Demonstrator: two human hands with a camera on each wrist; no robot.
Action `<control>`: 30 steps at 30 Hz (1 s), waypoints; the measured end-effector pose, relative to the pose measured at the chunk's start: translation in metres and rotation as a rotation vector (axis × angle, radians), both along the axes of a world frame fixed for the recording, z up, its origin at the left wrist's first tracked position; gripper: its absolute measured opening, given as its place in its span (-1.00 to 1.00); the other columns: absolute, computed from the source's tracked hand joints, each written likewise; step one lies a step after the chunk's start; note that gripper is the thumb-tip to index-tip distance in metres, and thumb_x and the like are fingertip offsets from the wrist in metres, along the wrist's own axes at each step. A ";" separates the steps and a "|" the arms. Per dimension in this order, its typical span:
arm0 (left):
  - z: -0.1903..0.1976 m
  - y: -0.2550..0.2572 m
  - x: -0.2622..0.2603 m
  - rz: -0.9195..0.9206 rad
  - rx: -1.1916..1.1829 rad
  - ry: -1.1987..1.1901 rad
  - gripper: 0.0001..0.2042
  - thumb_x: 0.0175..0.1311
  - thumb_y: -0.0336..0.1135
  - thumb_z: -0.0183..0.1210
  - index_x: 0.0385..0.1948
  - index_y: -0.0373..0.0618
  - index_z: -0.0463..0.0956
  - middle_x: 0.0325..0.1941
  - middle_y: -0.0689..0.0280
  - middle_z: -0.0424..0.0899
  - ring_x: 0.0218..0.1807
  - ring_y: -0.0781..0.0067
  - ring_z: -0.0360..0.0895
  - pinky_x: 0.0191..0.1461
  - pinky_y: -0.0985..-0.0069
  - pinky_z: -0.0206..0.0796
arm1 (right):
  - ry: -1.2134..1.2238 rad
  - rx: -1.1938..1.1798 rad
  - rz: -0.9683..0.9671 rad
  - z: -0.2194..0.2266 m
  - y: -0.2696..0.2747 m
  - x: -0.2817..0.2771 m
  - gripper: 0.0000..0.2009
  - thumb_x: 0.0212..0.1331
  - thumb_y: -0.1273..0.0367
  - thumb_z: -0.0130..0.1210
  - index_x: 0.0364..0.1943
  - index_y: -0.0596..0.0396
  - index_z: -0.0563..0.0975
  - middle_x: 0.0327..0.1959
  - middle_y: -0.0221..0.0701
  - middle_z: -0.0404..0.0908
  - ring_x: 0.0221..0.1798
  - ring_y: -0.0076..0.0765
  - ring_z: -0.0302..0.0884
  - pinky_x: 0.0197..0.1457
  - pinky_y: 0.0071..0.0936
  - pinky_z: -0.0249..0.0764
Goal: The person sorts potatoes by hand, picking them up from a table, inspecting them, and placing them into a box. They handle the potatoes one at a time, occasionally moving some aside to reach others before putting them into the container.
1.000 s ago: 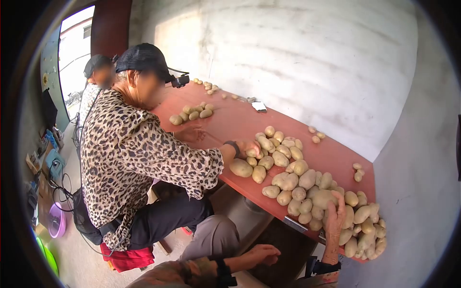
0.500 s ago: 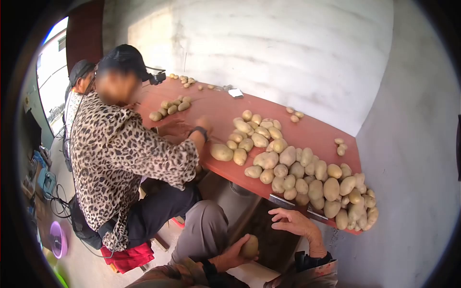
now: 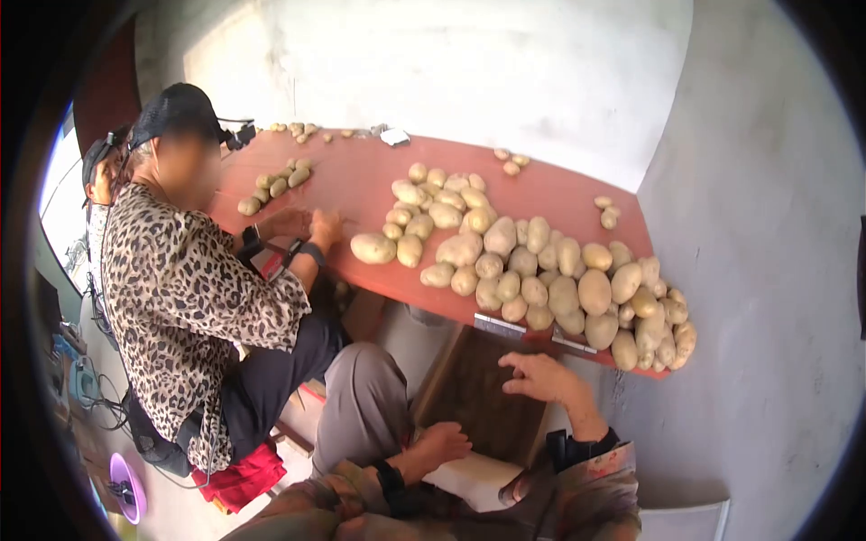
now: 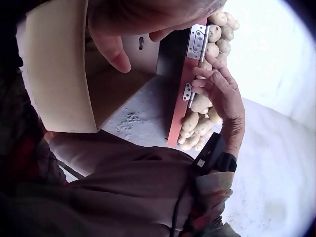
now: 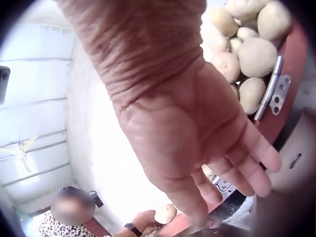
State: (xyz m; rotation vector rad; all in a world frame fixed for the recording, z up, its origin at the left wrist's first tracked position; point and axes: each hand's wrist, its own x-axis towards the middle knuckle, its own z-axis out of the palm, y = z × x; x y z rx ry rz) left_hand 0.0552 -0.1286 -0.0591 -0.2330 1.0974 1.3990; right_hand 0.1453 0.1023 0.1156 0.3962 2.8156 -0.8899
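Caught reaching near the front edge of the desk (image 3: 550,198), apparently between one potato and another. Extends the right grip (image 3: 546,379) just in front of the desk, near its hinges (image 4: 198,42), with fingers loosely spread and nothing in the palm. Holds the left grip (image 3: 440,446) lower, in front of the desk and near an open box (image 4: 61,64), with fingers slightly bent and closed around nothing visible.

Seems to call next, if picking up again, for reaching over the desk's front edge and curling the right grip around a single potato, without rolling loose neighbors off. Shows potatoes (image 3: 594,292) heaped in layers toward the right end of the desk, right up to its front edge, with smaller groups along its back edge and farther left, near a person in a leopard-print shirt (image 3: 171,298). Ranges in color from pale yellow to dusty tan, mostly oval and smooth, with a few lumpy or elongated, and from small to large.
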 end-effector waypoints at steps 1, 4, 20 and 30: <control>-0.005 0.001 0.000 -0.026 0.010 0.022 -0.57 0.31 -0.18 0.16 0.14 -0.15 0.32 0.09 -0.02 0.50 0.10 0.00 0.53 0.11 0.16 0.45 | 0.028 0.023 -0.005 -0.002 0.002 0.000 -0.48 0.08 0.16 0.23 0.15 0.00 0.45 -0.07 -0.07 0.64 0.06 0.07 0.57 0.11 -0.12 0.48; 0.006 -0.005 0.006 -0.063 -0.002 0.044 -0.56 0.31 -0.17 0.15 0.15 -0.15 0.33 0.04 0.03 0.54 0.05 0.05 0.56 0.03 0.18 0.48 | 0.047 0.044 -0.016 -0.006 0.010 0.002 -0.48 0.06 0.19 0.24 0.14 0.02 0.46 -0.08 -0.06 0.64 0.04 0.09 0.57 0.08 -0.11 0.49; 0.028 -0.004 -0.015 0.038 -0.019 0.075 -0.64 0.37 -0.31 0.07 0.15 -0.19 0.33 -0.09 0.12 0.59 -0.07 0.21 0.58 -0.02 0.29 0.51 | -0.087 0.063 -0.049 0.000 0.019 -0.015 -0.52 0.13 0.19 0.22 0.11 0.11 0.47 0.01 -0.05 0.60 0.14 0.06 0.50 0.20 -0.13 0.41; 0.025 0.001 -0.020 0.005 -0.017 0.058 -0.69 0.39 -0.28 0.07 0.10 -0.16 0.40 -0.13 0.18 0.63 -0.09 0.27 0.60 -0.05 0.34 0.52 | -0.027 0.057 0.000 -0.017 0.032 -0.024 -0.49 0.12 0.18 0.22 0.13 0.11 0.46 -0.16 -0.09 0.64 -0.03 0.03 0.58 0.04 -0.14 0.46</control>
